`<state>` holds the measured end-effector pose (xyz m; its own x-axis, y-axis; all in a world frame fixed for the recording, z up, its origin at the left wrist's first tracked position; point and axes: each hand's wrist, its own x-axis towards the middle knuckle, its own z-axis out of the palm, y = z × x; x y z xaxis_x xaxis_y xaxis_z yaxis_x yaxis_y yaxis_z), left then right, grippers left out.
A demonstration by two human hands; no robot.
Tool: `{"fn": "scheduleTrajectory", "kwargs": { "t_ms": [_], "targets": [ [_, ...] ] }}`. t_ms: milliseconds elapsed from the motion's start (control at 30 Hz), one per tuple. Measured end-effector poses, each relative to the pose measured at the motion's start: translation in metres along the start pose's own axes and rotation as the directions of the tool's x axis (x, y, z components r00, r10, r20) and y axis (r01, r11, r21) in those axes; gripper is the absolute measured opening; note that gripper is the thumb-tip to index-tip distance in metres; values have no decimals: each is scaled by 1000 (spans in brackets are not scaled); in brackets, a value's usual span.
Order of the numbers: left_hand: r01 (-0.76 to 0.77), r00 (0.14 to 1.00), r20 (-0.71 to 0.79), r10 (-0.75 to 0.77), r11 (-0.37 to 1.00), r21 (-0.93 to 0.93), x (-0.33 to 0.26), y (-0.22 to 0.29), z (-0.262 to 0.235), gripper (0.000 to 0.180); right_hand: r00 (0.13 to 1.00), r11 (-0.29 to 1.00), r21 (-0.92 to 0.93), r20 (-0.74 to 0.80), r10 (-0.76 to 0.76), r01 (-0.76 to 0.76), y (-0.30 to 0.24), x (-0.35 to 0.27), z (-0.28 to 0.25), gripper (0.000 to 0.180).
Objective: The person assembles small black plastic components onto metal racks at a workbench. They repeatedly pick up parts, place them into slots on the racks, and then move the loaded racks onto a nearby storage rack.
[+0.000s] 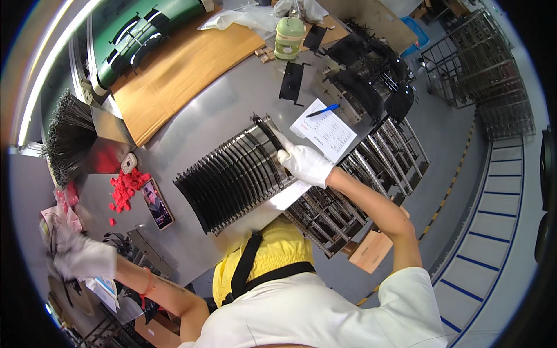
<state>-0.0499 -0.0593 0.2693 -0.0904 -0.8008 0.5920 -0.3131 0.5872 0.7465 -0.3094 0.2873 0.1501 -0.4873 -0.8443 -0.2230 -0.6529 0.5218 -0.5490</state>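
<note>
A metal rack (pixel 284 181) stands on the steel table with a row of curved black panels (pixel 223 182) set upright in it. My right hand (pixel 307 165), in a white glove, is at the rack's right end, its fingers along a curved black panel (pixel 266 133) and closed on its edge. Far out to the left, my left hand (pixel 78 249) is also gloved and smeared by motion. It is near a pink plastic bag (pixel 68 214) and some dark parts, and its fingers cannot be made out.
Red caps (pixel 126 188) lie beside a phone (pixel 157 203). Thin dark rods (pixel 69 133) stand bundled at the left. A blue pen (pixel 322 110) rests on a paper sheet (pixel 325 130). Black parts (pixel 365 75) pile up at back right; metal racks (pixel 383 156) flank the table's right edge.
</note>
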Motion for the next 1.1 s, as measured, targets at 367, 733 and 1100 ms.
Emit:
{"fn": "scheduleTrajectory", "kwargs": {
  "t_ms": [367,733,1100],
  "targets": [
    [236,484,823,297,861,-450,-63,182,143,57,978,993,-81,185,99,-85,8,14,17,50],
    [558,654,698,-291,809,-186,-58,31,106,38,972,951,-209,12,236,-229,-22,95,-60,80],
    [880,473,294,-830,431,-199,-120,-44,47,27,844,957,-289,-506,-179,30,-33,473,-85,79]
  ]
}}
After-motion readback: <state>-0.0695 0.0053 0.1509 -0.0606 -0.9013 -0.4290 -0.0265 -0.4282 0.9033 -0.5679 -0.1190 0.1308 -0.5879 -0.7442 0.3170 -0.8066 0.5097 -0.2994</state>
